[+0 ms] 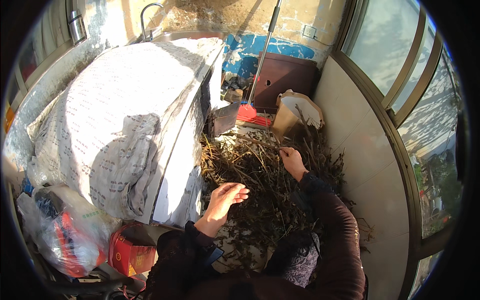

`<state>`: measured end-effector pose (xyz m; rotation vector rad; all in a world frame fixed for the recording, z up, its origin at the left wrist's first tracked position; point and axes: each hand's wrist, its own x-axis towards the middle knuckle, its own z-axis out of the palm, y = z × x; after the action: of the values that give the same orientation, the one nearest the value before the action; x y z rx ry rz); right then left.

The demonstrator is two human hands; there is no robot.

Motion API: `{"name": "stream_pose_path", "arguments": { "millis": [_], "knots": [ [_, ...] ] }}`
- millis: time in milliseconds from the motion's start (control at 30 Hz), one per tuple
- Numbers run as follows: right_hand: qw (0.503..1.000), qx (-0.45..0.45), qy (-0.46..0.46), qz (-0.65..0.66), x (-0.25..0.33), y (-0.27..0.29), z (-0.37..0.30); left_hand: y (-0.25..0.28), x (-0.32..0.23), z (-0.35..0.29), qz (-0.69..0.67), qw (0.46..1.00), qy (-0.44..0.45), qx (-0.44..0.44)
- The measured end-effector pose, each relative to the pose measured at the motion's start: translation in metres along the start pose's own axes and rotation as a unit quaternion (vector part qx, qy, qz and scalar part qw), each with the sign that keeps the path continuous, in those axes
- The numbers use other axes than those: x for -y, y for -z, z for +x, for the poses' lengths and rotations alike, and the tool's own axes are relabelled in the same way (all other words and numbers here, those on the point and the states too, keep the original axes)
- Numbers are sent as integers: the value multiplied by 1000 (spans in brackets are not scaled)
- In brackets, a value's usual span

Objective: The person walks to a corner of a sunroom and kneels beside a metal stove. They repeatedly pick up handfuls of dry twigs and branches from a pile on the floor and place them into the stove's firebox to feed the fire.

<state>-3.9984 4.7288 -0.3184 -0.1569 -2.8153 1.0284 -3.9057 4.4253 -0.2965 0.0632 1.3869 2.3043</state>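
Note right hand (293,161), grip clamped on right end of stick (257,142), over dry-plant heap (250,172). Read long axis as leftward, slightly forward from grip. Note left hand (224,201) farther off, loosely open, empty.

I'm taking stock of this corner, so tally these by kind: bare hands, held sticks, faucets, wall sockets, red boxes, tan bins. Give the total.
Hands: 2, left hand and right hand
Held stick: 1
Faucet: 1
Wall socket: 1
Red box: 1
Tan bin: 1
Total: 7
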Motion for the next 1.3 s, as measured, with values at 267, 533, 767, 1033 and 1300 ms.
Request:
{"name": "stream_pose_path", "arguments": {
  "millis": [267,533,767,1033,1300],
  "knots": [
    [978,34,-71,192,33,-118,59,-3,-10,-8,-6,1000,29,1],
    [905,142,44,399,77,-250,108,0,-18,-15,-8,999,16,-31],
    [706,209,-166,656,131,-261,116,8,-25,-6,-29,996,2,-85],
    [979,91,-8,183,-10,-100,64,2,-20,-12,-26,999,-19,-43],
    [930,-324,-39,-171,-169,60,-95,-2,-3,-3,3,999,9,-46]
  ]
}}
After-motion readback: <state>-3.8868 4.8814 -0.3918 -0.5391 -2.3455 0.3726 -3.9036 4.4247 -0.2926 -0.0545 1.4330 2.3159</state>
